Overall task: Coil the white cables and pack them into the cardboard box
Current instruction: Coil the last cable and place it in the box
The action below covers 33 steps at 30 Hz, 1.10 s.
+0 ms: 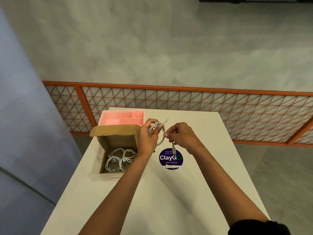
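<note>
Our left hand (149, 136) grips a looped white cable (160, 142), fingers curled round it; our right hand (183, 134) pinches its end. More coiled white cables (118, 158) lie in the open brown cardboard box (118, 141)

The table (194, 184) has a smooth, matt, off-white top. At its far left corner the tray (108, 120) is smooth pink plastic with a soft sheen. Along the left edge, the box (116, 143) is plain brown cardboard, matt, with a ragged flap edge. The coiled cables (118, 158) inside and the white cable (161, 141) above mid-table have smooth plastic sheaths. The round printed sticker (171, 159) is scuffed white at its near edge.
</note>
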Motion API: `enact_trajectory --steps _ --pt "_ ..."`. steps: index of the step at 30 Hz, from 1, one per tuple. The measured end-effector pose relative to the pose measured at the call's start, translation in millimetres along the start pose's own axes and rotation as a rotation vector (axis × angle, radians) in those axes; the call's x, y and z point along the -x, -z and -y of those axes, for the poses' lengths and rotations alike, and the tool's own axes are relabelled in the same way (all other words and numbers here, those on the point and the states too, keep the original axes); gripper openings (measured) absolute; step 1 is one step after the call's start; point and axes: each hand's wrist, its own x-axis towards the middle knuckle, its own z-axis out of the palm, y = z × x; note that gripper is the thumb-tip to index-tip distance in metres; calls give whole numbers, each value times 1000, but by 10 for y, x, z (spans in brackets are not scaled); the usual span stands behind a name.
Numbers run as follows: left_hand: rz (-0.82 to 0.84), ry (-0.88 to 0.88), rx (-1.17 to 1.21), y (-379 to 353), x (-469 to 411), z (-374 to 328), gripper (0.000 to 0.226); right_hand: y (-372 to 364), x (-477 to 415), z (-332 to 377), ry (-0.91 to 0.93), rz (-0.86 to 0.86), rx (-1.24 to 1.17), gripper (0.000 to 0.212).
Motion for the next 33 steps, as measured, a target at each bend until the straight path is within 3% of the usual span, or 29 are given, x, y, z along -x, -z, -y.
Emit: enact_trajectory --steps 2,4,7,13,17,21,23,33 --pt "-36 -5 -8 -4 0 18 5 11 16 32 -26 67 32 18" --pt "-62 -4 -15 1 -9 39 5 20 41 72 -48 162 75 7" --pt "-83 12 -21 22 -16 55 5 57 94 129 0 272 146 22" --pt "-46 -37 -9 84 -1 52 4 159 160 163 186 293 167 28" --pt "-14 -2 -59 98 22 134 22 188 192 184 253 343 215 26" --pt "-76 -68 -111 103 12 180 19 256 228 201 296 408 276 27" --pt "-97 -53 -126 98 0 149 6 297 240 198 308 414 289 27" --pt "-108 175 26 111 -35 153 18 491 230 148 195 293 124 23"
